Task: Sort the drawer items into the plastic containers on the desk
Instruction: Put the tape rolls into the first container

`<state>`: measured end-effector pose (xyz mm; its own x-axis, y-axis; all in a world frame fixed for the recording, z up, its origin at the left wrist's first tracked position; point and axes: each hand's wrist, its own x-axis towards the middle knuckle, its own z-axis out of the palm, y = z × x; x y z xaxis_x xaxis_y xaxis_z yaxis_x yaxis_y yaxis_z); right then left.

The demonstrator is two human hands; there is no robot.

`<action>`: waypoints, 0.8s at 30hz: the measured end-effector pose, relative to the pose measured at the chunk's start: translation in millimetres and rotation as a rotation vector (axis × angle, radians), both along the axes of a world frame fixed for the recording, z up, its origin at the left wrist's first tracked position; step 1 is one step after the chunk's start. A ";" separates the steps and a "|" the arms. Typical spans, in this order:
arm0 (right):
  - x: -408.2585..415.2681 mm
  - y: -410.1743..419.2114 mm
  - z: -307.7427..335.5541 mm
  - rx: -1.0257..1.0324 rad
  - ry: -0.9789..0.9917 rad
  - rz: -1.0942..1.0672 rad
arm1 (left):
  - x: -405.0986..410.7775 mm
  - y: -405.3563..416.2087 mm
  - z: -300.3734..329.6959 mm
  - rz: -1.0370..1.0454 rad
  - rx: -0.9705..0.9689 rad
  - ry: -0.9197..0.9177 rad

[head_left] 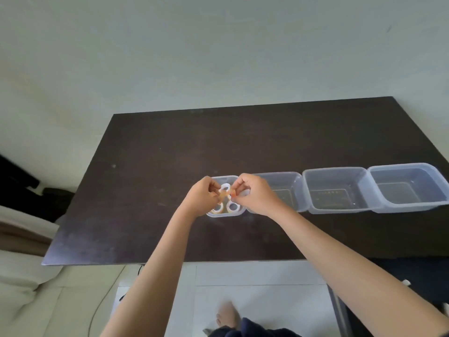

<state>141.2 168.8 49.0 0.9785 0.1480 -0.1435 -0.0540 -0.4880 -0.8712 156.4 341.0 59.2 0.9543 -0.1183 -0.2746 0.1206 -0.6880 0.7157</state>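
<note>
Tape rolls (224,207), white with open cores, lie in the small clear container (227,214) at the left end of a row of four on the dark desk (170,166). Above it, the left hand (202,199) and right hand (255,195) meet, each grip closed in a pinch on one small orange-and-white item (229,192); what it is cannot be told. Three larger containers (337,190) stand rightward, touching side by side.
</note>
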 end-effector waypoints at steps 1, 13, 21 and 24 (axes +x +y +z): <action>6.2 7.2 -3.7 -0.035 0.005 0.002 | 6.2 2.2 -5.4 -0.012 0.019 0.006; 29.6 26.6 -22.9 -0.229 0.076 -0.040 | 24.2 8.6 -37.5 -0.108 0.117 0.016; 18.1 8.8 -14.7 -0.162 0.014 -0.063 | 13.2 11.4 -36.5 -0.084 -0.018 -0.034; 6.4 -7.5 -11.7 -0.132 0.007 -0.078 | 3.7 4.0 -37.7 -0.078 -0.019 -0.063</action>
